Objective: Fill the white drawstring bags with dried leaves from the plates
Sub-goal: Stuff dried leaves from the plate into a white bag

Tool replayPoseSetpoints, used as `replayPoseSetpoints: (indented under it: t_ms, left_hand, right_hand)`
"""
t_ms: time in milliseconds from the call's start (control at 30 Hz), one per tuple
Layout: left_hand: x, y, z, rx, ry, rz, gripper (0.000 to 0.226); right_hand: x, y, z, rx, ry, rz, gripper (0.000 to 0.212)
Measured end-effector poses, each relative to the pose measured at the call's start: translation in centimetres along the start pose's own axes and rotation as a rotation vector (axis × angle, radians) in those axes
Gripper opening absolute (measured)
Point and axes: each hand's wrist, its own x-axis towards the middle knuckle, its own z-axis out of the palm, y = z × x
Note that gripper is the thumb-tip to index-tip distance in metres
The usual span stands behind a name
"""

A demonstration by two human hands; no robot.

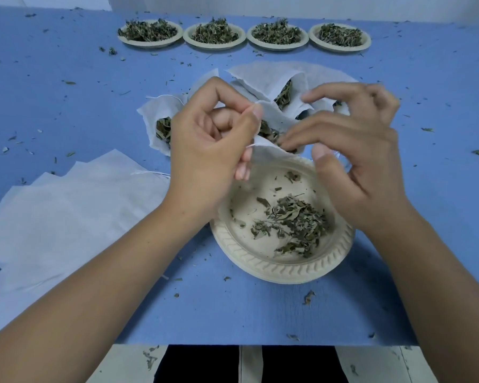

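My left hand (213,136) pinches the rim of a white drawstring bag (274,117) and holds its mouth open above a cream plate (277,268). Dried leaves show inside the bag's mouth. My right hand (351,150) hovers at the opening with its fingers loosely spread, fingertips at the leaves in the mouth. A small heap of dried leaves (291,222) lies on the plate. Two filled bags lie behind, one at the left (158,120) and one farther back (274,81).
Several plates heaped with dried leaves line the far side, from the left plate (150,42) to the right one (340,47). A stack of flat white bags (67,211) lies at the left. Leaf crumbs litter the blue table (233,308); its near edge is below.
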Motion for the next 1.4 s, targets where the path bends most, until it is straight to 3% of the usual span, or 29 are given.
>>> replayPoseSetpoints:
  t_ms: [133, 233, 333, 400, 433, 500, 600, 700, 800, 833, 900, 967, 1000, 1100, 1167, 1233, 1300, 1400]
  left_hand:
    - [-0.7, 0.0, 0.2, -0.030, -0.202, -0.002, 0.019]
    - [-0.8, -0.1, 0.4, -0.023, -0.218, -0.013, 0.018]
    - [-0.3, -0.2, 0.2, -0.012, -0.087, 0.000, 0.019]
    - [0.0, -0.5, -0.2, -0.007, 0.008, 0.004, 0.020]
    - [0.2, -0.6, -0.4, -0.015, 0.047, -0.002, 0.021]
    - [0.5, -0.6, -0.5, -0.039, 0.096, -0.015, 0.021]
    - [0.5, -0.6, -0.4, -0.040, 0.088, -0.005, 0.021]
    - [0.4, -0.7, -0.3, -0.021, 0.066, 0.001, 0.022]
    - [0.4, -0.6, -0.3, -0.023, 0.061, -0.001, 0.022]
    - [0.4, -0.6, -0.3, -0.025, 0.059, -0.001, 0.022]
    - [0.4, -0.7, -0.3, -0.030, 0.055, 0.002, 0.022]
    - [0.4, -0.7, -0.3, -0.029, 0.054, 0.003, 0.022]
    - [0.4, -0.6, -0.3, -0.027, 0.055, 0.002, 0.022]
    - [0.4, -0.7, -0.2, -0.021, 0.061, 0.000, 0.022]
    - [0.4, -0.6, -0.3, -0.023, 0.062, 0.001, 0.022]
    - [0.4, -0.6, -0.3, -0.031, 0.058, 0.001, 0.022]
    - [0.3, -0.6, -0.3, -0.031, 0.056, 0.001, 0.022]
    - [0.3, -0.6, -0.2, -0.018, 0.055, 0.003, 0.022]
  right_hand:
    - [0.0, -1.0, 1.4, 0.056, -0.205, -0.036, 0.028]
    - [0.0, -0.7, 1.2, 0.135, -0.264, 0.020, 0.026]
    - [0.4, -0.1, 0.0, 0.366, -0.048, 0.172, 0.036]
    - [0.5, 0.3, -0.7, 0.504, 0.124, 0.360, 0.034]
    - [0.5, 0.6, -0.7, 0.483, 0.132, 0.465, 0.035]
    - [0.1, 1.0, 0.0, 0.239, -0.086, 0.549, 0.044]
    - [-0.4, 0.6, 1.0, -0.032, -0.451, 0.408, 0.050]
    - [-0.2, 0.2, 0.7, 0.187, -0.596, 0.479, 0.037]
    - [0.1, -0.2, -0.1, 0.537, -0.539, 0.592, 0.032]
    - [0.2, -0.1, -0.2, 0.507, -0.476, 0.560, 0.033]
    - [0.2, 0.5, -0.2, 0.219, -0.412, 0.429, 0.038]
    - [0.1, 0.6, 0.1, -0.034, -0.475, 0.353, 0.045]
    - [0.0, 0.5, 0.3, -0.050, -0.517, 0.362, 0.044]
    - [-0.1, -0.1, 0.4, 0.250, -0.554, 0.530, 0.035]
    - [0.1, -0.3, 0.0, 0.427, -0.475, 0.627, 0.033]
    - [0.1, 0.1, -0.2, 0.333, -0.402, 0.570, 0.033]
    - [0.1, 0.4, -0.2, 0.202, -0.445, 0.541, 0.033]
    - [0.2, -0.1, -0.1, 0.386, -0.607, 0.687, 0.030]
